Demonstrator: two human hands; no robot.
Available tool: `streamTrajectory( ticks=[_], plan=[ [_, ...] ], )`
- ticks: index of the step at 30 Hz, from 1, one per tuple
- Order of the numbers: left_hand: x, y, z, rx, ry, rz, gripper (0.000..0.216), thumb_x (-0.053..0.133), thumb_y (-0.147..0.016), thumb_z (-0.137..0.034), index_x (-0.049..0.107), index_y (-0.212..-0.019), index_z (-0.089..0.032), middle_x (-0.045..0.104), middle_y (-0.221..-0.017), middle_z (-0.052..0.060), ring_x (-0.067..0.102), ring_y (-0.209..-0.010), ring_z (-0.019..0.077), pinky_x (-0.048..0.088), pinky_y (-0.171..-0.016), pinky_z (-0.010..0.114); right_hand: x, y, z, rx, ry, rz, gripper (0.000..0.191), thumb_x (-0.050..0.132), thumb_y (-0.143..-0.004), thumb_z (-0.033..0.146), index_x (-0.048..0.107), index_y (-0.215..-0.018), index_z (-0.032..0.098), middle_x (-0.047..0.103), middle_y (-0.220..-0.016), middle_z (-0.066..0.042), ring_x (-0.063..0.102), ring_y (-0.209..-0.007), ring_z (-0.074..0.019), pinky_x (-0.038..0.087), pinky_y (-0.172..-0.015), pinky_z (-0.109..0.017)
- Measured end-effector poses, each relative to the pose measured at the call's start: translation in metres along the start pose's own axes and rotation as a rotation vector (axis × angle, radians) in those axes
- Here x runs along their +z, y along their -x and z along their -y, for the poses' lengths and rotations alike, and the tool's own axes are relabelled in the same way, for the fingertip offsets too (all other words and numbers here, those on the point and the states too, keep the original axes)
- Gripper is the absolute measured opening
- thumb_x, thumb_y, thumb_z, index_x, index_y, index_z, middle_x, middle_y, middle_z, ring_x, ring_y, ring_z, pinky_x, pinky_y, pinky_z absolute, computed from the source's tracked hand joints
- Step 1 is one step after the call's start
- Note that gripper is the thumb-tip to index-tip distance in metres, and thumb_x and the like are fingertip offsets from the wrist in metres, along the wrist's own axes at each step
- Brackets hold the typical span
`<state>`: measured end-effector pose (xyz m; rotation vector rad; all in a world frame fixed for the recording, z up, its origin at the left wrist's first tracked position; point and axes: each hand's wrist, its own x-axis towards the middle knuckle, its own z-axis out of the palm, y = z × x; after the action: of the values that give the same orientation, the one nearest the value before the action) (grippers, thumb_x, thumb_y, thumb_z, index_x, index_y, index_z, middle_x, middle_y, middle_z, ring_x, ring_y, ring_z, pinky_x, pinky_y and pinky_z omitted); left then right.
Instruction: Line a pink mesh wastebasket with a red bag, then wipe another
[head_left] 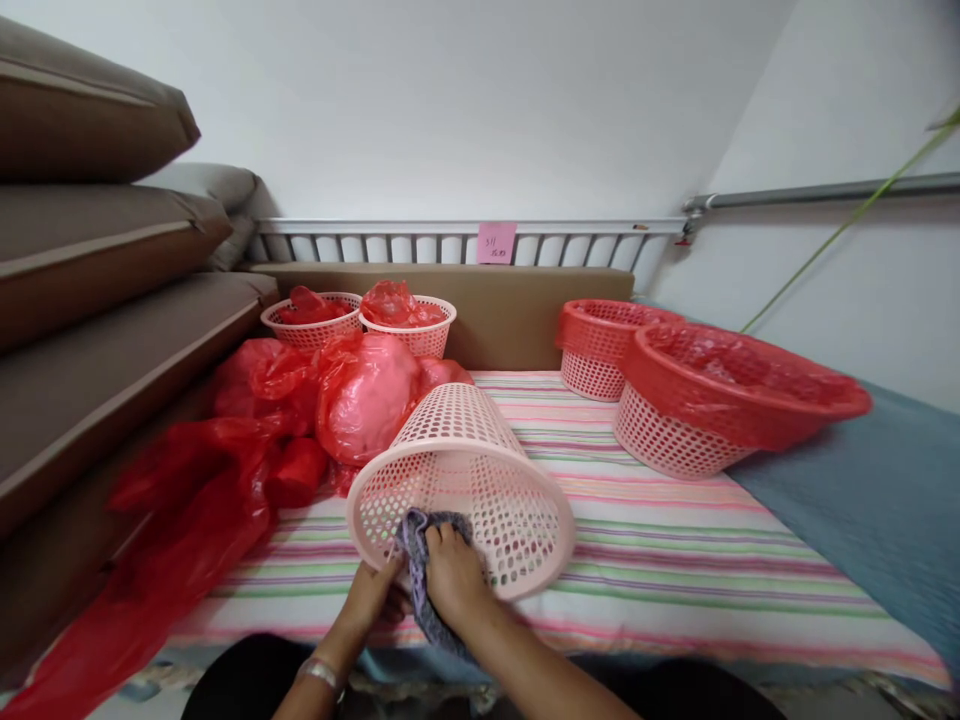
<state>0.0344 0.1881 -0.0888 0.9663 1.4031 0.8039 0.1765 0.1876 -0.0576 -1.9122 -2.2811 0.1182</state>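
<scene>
A pink perforated basket (480, 470) lies on its side on the striped sheet, its open mouth facing me. My right hand (452, 573) is closed on a grey cloth (420, 560) and presses it against the inside of the basket's rim. My left hand (373, 597) grips the lower edge of the rim beside the cloth, fingers curled. A silver bangle (321, 674) sits on my left wrist.
Red plastic bags (285, 420) are heaped at the left. Two pink baskets (360, 320) with red bags stand at the back. Two baskets lined with red bags (712, 390) stand at the right. Brown cushions (90, 250) are stacked at the left. A metal rail (450, 235) runs behind.
</scene>
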Motion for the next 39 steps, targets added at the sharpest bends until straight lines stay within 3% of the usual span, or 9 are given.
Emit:
streamTrajectory(
  ticks=[7,10,13,17,22,26,33,36,39],
  plan=[
    [-0.001,-0.004,0.005,-0.020,-0.022,0.012,0.057,0.052,-0.065,-0.069,0.060,-0.068,-0.013,0.064,-0.042,0.007,0.053,-0.030,0.0152,0.040,-0.035,0.024,0.003,-0.089,-0.017,0.128,-0.036,-0.056,0.033,0.031,-0.087,0.008,0.053,-0.111,0.014,0.056,-0.107,-0.015,0.057,-0.094,-0.0226,0.046,-0.076,-0.034],
    [-0.001,-0.004,0.007,-0.021,-0.017,0.015,0.059,0.051,-0.066,-0.070,0.060,-0.064,-0.012,0.064,-0.042,0.008,0.053,-0.030,0.0142,0.040,-0.036,0.024,0.003,-0.123,-0.029,0.140,-0.063,-0.068,0.040,0.029,-0.090,0.012,0.044,-0.127,0.015,0.052,-0.121,-0.016,0.055,-0.104,-0.0231,0.042,-0.087,-0.037],
    [-0.001,-0.004,0.008,-0.024,-0.009,0.014,0.059,0.050,-0.068,-0.068,0.060,-0.058,-0.011,0.065,-0.043,0.009,0.053,-0.031,0.0133,0.041,-0.036,0.023,0.002,-0.147,-0.039,0.133,-0.089,-0.088,0.046,0.028,-0.093,0.021,0.029,-0.139,0.016,0.043,-0.135,-0.014,0.044,-0.119,-0.0242,0.031,-0.100,-0.039],
    [-0.001,-0.004,0.007,-0.040,-0.002,0.004,0.056,0.051,-0.070,-0.065,0.061,-0.060,-0.011,0.064,-0.042,0.009,0.051,-0.029,0.0129,0.040,-0.034,0.023,-0.001,-0.159,-0.045,0.118,-0.092,-0.079,0.048,0.023,-0.094,0.023,0.023,-0.141,0.017,0.040,-0.137,-0.012,0.039,-0.123,-0.0234,0.025,-0.104,-0.039],
    [-0.001,-0.003,0.009,-0.023,0.003,-0.006,0.056,0.051,-0.069,-0.066,0.061,-0.063,-0.011,0.064,-0.040,0.007,0.051,-0.029,0.0130,0.039,-0.035,0.023,-0.005,-0.140,-0.037,0.079,-0.057,-0.015,0.044,0.027,-0.091,0.015,0.039,-0.133,0.016,0.048,-0.127,-0.016,0.054,-0.106,-0.0244,0.037,-0.092,-0.039],
    [0.000,-0.004,0.011,-0.011,0.000,-0.036,0.054,0.051,-0.067,-0.066,0.060,-0.065,-0.012,0.063,-0.040,0.006,0.051,-0.029,0.0136,0.039,-0.035,0.024,-0.006,-0.092,-0.019,0.024,-0.024,0.020,0.035,0.031,-0.087,0.010,0.054,-0.113,0.014,0.057,-0.106,-0.017,0.059,-0.089,-0.0252,0.045,-0.075,-0.037],
    [0.000,-0.005,0.010,-0.021,-0.001,-0.055,0.048,0.054,-0.065,-0.064,0.057,-0.070,-0.016,0.059,-0.037,0.003,0.058,-0.036,0.0199,0.044,-0.040,0.029,0.001,0.005,-0.001,-0.163,0.004,0.002,0.026,0.040,-0.083,0.010,0.056,-0.100,0.020,0.058,-0.097,-0.010,0.057,-0.087,-0.0229,0.045,-0.072,-0.033],
    [-0.003,-0.004,0.006,-0.038,0.010,-0.054,0.050,0.054,-0.064,-0.067,0.055,-0.071,-0.018,0.059,-0.038,0.002,0.059,-0.039,0.0213,0.045,-0.042,0.030,0.005,0.019,-0.003,-0.228,0.021,-0.033,0.026,0.040,-0.082,0.010,0.056,-0.100,0.020,0.058,-0.096,-0.009,0.057,-0.085,-0.0242,0.046,-0.070,-0.035],
    [-0.009,-0.002,-0.002,-0.060,0.033,-0.050,0.061,0.046,-0.065,-0.073,0.055,-0.084,-0.015,0.062,-0.043,0.005,0.064,-0.045,0.0241,0.048,-0.046,0.032,0.003,0.019,-0.005,-0.230,0.024,-0.025,0.027,0.040,-0.081,0.009,0.056,-0.100,0.019,0.059,-0.096,-0.009,0.058,-0.084,-0.0245,0.047,-0.068,-0.035]
  ],
)
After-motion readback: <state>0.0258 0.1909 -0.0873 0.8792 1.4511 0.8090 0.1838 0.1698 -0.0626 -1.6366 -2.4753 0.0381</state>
